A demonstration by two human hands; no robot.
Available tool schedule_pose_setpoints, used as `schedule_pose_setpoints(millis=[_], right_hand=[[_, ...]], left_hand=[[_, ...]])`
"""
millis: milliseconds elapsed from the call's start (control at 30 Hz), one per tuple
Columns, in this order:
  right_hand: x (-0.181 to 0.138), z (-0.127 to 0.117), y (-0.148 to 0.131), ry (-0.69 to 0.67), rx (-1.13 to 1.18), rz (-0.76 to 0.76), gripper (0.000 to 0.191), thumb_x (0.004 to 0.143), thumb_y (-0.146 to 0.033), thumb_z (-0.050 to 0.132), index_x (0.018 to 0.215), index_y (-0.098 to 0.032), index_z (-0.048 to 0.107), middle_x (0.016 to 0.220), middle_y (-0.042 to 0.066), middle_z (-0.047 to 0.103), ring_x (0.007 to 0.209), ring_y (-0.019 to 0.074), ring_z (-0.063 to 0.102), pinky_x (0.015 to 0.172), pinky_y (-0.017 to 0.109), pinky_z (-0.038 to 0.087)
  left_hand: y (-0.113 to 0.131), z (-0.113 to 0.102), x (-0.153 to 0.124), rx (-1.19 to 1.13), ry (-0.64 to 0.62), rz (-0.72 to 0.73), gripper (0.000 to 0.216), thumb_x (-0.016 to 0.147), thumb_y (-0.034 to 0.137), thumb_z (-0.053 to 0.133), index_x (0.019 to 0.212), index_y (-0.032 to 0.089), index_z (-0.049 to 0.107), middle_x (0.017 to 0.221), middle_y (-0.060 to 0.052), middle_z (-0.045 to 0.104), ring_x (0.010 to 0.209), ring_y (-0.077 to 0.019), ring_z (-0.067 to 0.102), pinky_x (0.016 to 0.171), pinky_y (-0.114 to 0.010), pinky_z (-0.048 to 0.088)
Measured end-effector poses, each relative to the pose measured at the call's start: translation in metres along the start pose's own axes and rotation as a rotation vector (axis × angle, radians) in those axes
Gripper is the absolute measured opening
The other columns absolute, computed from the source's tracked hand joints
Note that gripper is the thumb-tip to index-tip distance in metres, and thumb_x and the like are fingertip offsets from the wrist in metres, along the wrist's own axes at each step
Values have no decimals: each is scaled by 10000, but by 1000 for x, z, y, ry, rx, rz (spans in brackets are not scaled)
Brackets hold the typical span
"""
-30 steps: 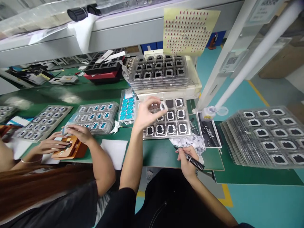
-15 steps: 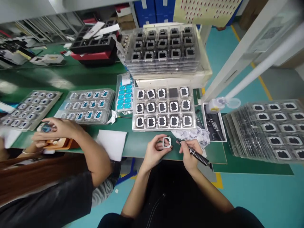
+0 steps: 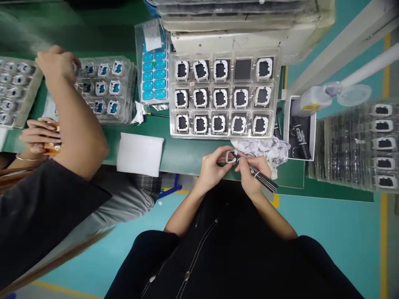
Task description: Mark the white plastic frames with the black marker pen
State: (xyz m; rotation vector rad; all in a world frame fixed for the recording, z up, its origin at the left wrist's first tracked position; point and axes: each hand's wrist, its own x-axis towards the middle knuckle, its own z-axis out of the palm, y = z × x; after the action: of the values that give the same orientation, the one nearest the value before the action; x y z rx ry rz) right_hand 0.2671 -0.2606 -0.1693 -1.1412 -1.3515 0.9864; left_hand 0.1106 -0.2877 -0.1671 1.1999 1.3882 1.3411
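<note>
My left hand (image 3: 212, 166) pinches a small white square frame part (image 3: 230, 157) just above the near edge of the green bench. My right hand (image 3: 252, 174) grips a black marker pen (image 3: 262, 177), its tip touching the part. Straight behind both hands lies a clear tray (image 3: 223, 133) holding rows of the same white frames; one pocket (image 3: 242, 69) in its back row is empty. A crumpled white cloth (image 3: 272, 149) lies beside my right hand.
A co-worker on the left reaches a hand (image 3: 56, 62) to a tray of blue-centred parts (image 3: 106, 89); the other hand (image 3: 40, 133) holds an orange item. A white sheet (image 3: 139, 153), blue sticker sheet (image 3: 153, 74), stacked trays (image 3: 355, 145) and a small black box (image 3: 299, 133) stand around.
My left hand lifted a frame from the tray and brought it down to the bench edge. The right hand moved the marker tip onto it. The view tilted down. The co-worker's arm reached forward.
</note>
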Motion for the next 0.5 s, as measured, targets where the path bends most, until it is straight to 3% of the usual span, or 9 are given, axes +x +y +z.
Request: schedule_pose_setpoints(millis=[67, 233, 500], right_hand=[[0, 0, -1, -5, -16, -20, 224, 1104, -418, 779, 955, -309, 651, 673, -39, 787, 1095, 305, 933, 931, 458, 772], [1, 1, -3, 12, -65, -32, 211, 1102, -417, 773, 962, -307, 661, 671, -43, 795, 995, 293, 937, 957, 484, 770], [2, 0, -8, 19, -100, -27, 193, 1086, -406, 793, 968, -301, 683, 674, -42, 790, 983, 283, 934, 875, 427, 764]], left_hand=[[-1, 0, -1, 28, -2, -5, 389, 992, 225, 871, 1367, 246, 766, 1151, -28, 898, 1049, -211, 915, 1048, -337, 755], [-1, -1, -4, 65, 4, -16, 375, 1004, 274, 879, 1359, 250, 762, 1155, -26, 912, 1070, -227, 924, 1057, -348, 758], [-2, -1, -6, 106, 23, 13, 399, 1006, 273, 888, 1380, 251, 750, 1171, -26, 916, 1084, -238, 927, 1068, -364, 759]])
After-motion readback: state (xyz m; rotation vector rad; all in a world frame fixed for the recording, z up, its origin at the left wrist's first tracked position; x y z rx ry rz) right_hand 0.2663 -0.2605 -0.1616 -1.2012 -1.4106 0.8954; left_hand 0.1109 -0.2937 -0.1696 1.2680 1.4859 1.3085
